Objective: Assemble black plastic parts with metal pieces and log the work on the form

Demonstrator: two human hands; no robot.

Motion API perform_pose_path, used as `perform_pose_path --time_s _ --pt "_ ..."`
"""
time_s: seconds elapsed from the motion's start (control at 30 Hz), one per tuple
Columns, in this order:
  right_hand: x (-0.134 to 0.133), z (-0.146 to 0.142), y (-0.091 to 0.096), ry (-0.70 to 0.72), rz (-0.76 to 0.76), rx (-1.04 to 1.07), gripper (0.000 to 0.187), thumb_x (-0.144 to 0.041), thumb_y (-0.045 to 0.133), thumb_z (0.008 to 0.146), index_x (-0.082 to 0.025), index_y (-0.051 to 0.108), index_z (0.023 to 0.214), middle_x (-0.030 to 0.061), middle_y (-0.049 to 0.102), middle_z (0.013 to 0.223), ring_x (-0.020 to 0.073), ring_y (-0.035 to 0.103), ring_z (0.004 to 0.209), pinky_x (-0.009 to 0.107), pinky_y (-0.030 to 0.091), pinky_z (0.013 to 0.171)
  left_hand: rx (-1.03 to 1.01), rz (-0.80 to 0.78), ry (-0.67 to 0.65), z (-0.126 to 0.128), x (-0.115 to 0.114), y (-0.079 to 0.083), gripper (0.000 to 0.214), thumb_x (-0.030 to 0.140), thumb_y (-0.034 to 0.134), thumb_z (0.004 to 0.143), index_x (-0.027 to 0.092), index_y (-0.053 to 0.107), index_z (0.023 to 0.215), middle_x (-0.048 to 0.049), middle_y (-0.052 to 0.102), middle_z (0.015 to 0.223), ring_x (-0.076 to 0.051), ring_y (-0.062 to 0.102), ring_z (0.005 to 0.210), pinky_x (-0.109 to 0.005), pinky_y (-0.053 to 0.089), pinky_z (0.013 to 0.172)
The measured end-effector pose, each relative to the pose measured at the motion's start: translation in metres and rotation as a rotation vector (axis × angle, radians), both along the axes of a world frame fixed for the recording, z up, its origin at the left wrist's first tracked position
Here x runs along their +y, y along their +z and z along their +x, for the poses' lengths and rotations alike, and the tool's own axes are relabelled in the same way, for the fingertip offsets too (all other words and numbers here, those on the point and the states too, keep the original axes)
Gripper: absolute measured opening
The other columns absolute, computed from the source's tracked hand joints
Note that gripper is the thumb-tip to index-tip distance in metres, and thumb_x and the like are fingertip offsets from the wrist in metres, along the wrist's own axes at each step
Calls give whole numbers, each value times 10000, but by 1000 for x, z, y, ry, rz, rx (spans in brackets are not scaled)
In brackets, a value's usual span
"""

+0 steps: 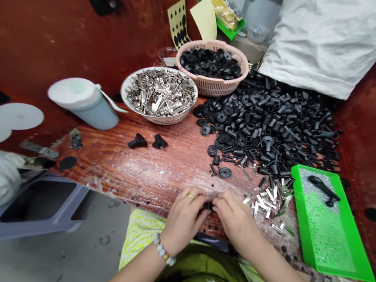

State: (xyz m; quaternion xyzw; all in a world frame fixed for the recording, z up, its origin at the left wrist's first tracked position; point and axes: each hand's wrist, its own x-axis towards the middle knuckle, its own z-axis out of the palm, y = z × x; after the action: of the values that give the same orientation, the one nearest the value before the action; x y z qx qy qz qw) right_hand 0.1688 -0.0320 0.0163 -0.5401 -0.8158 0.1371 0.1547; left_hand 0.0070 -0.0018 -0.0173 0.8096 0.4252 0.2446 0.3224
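Both hands meet over the front edge of the wooden table, closed around a small black plastic part that is mostly covered by fingers. My left hand, with a ring and a bead bracelet, pinches it from the left. From the other side, the fingers of my right hand press on it. Close ahead lie a black ribbed disc and several black screws. To the right of my right hand is a scatter of silver metal strips. Two black funnel-shaped parts rest farther left on the wood.
A bowl full of metal strips and a pink basket of black parts stand at the back. A large heap of black parts spreads behind right. A green tray holds a black handle. A blue lidded cup stands left.
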Motion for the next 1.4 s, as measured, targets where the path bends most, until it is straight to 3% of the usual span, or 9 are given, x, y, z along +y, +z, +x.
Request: perform_pose_path --time_s 0.23,0.63,0.77,0.93,1.2,1.4 --pt "-3 -16 8 -20 -7 -162 159 -112 396 880 -111 553 902 102 521 851 207 452 776 346 424 676 2 35 -2 0 0 -1 195 114 532 792 183 542 973 -65 553 998 -229 476 955 -393 427 847" --pt "-10 2 -20 38 112 150 216 -143 398 903 -141 548 1058 104 575 943 173 507 855 313 474 749 -8 15 3 0 0 3 234 87 534 767 201 567 969 -58 559 993 -223 481 969 -394 430 847" --pt "-8 2 -23 32 177 207 246 -125 389 899 -149 540 1093 110 592 961 176 529 884 335 498 763 -10 16 -2 1 1 2 235 90 535 763 194 566 972 -60 560 980 -225 477 955 -395 427 836" --pt "-6 2 -22 69 154 223 249 -120 397 895 -141 533 1102 116 592 988 187 530 926 359 502 795 0 34 15 3 1 0 185 111 542 765 181 568 934 -66 560 974 -229 479 949 -394 424 831" --pt "-8 0 -24 -1 127 229 183 -105 411 886 -139 530 1020 97 578 917 172 520 853 331 497 744 28 22 17 4 0 1 182 112 548 753 199 552 912 -61 562 971 -243 484 951 -407 413 820" --pt "-17 3 -20 -115 149 265 223 -98 436 870 -163 509 1070 97 578 919 181 555 879 336 502 755 29 10 2 4 0 1 151 141 545 776 198 547 916 -59 564 986 -241 480 980 -404 402 840"
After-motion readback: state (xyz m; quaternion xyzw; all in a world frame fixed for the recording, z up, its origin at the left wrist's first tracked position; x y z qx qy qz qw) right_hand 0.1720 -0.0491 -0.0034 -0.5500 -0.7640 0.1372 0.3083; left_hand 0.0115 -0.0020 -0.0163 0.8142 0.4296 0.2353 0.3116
